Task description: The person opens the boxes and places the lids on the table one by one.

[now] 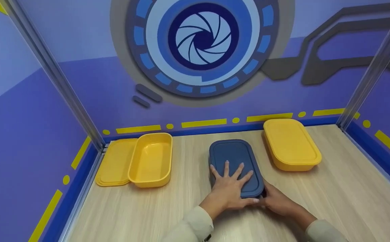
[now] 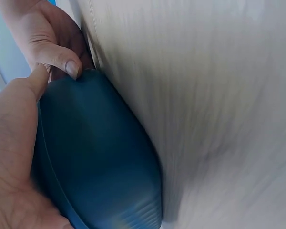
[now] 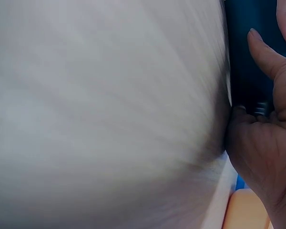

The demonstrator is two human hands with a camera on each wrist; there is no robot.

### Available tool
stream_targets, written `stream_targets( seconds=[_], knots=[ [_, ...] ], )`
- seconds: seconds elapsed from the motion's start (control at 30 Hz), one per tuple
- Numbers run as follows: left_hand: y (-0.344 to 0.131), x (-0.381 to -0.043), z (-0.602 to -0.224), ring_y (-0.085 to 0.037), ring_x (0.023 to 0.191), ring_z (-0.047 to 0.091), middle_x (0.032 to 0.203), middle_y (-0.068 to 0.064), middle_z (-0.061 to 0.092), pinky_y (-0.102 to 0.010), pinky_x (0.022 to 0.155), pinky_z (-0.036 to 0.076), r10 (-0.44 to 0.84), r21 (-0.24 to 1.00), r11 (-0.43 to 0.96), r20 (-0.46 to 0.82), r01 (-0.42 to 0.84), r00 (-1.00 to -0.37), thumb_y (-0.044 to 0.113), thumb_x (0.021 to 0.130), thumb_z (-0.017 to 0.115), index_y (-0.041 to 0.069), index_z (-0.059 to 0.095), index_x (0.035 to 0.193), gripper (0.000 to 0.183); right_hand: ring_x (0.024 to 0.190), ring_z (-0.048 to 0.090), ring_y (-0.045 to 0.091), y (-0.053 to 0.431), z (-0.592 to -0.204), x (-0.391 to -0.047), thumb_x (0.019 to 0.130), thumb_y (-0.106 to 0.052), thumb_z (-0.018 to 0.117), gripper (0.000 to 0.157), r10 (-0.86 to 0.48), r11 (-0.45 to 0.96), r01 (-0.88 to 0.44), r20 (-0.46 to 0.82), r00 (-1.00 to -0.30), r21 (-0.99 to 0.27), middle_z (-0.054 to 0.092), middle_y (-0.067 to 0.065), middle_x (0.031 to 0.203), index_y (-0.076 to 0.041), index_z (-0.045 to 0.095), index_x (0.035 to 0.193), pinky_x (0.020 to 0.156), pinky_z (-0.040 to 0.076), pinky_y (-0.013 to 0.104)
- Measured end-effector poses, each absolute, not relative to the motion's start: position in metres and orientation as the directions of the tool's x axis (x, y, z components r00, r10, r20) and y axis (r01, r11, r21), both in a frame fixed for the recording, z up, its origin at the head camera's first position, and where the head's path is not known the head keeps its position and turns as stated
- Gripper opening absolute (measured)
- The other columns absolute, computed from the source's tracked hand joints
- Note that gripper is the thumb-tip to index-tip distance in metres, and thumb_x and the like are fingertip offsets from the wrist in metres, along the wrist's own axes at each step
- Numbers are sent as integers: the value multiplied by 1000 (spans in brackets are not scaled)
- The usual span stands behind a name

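The lidded navy food container [image 2: 100, 138] is located mid-table [image 1: 189, 171]. Its lid [image 1: 232, 153] is pressed by the spread left hand [image 1: 228, 191]; its near right corner is gripped by the right hand [image 1: 277, 200]. Under off-centre pressure, the lid may be unseated or the container skidded.

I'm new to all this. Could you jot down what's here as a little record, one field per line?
Left hand: spread over the top of the dark blue box
Right hand: grips that box's near right corner
Dark blue box: lidded, between the yellow containers
Open container: yellow, uncovered, on the left
Loose lid: yellow, left of the open container
Closed container: yellow, lidded, on the right
Table: pale wood grain
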State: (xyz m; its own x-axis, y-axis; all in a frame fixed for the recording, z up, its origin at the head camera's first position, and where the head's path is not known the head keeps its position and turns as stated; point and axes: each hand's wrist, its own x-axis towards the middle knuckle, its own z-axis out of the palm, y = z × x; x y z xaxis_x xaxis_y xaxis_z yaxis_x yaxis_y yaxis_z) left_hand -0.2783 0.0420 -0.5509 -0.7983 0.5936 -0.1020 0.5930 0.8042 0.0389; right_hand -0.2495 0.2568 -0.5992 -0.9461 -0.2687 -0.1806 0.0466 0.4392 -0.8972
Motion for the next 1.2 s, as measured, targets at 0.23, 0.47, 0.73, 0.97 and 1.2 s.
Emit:
stream_targets(
  seconds=[0.23, 0.47, 0.73, 0.97, 1.2],
  knots=[
    [44, -279, -551, -48, 167, 14, 182, 9, 15, -90, 116, 16, 582, 30, 813, -94, 582, -808, 98, 86, 37, 55, 9, 167, 95, 169, 13, 33, 257, -598, -250, 86, -18, 82, 117, -269, 458, 42, -184, -945, -888, 14, 12, 182, -19, 5, 174, 131, 10, 55],
    [45, -279, -552, -49, 167, 14, 182, 8, 14, -90, 116, 16, 580, 23, 814, -89, 581, -809, 100, 85, 32, 56, 7, 167, 96, 169, 14, 35, 258, -596, -249, 84, -15, 81, 115, -279, 463, 7, -153, -948, -886, 15, 13, 181, -18, 8, 174, 128, 16, 29],
    [45, -278, -554, -49, 167, 15, 182, 7, 15, -90, 115, 16, 583, 6, 812, -76, 584, -809, 99, 86, 31, 55, 9, 167, 95, 169, 11, 33, 259, -599, -248, 86, -23, 83, 118, -285, 442, 17, -158, -945, -897, 11, 13, 182, -18, 5, 174, 109, 16, 1],
    [45, -278, -555, -49, 167, 15, 182, 7, 15, -90, 116, 15, 586, 11, 810, -76, 587, -807, 99, 87, 32, 55, 8, 167, 94, 169, 14, 36, 260, -599, -248, 87, -24, 84, 116, -285, 424, 12, -147, -947, -905, 13, 15, 181, -17, 8, 174, 109, 19, 1],
    [46, -279, -555, -49, 166, 16, 182, 8, 16, -91, 116, 14, 577, 14, 816, -82, 577, -813, 99, 86, 33, 56, 9, 167, 95, 169, 13, 33, 257, -599, -251, 85, -20, 83, 118, -273, 460, 23, -166, -948, -888, 13, 12, 182, -19, 6, 174, 133, 13, 47]
  ],
)
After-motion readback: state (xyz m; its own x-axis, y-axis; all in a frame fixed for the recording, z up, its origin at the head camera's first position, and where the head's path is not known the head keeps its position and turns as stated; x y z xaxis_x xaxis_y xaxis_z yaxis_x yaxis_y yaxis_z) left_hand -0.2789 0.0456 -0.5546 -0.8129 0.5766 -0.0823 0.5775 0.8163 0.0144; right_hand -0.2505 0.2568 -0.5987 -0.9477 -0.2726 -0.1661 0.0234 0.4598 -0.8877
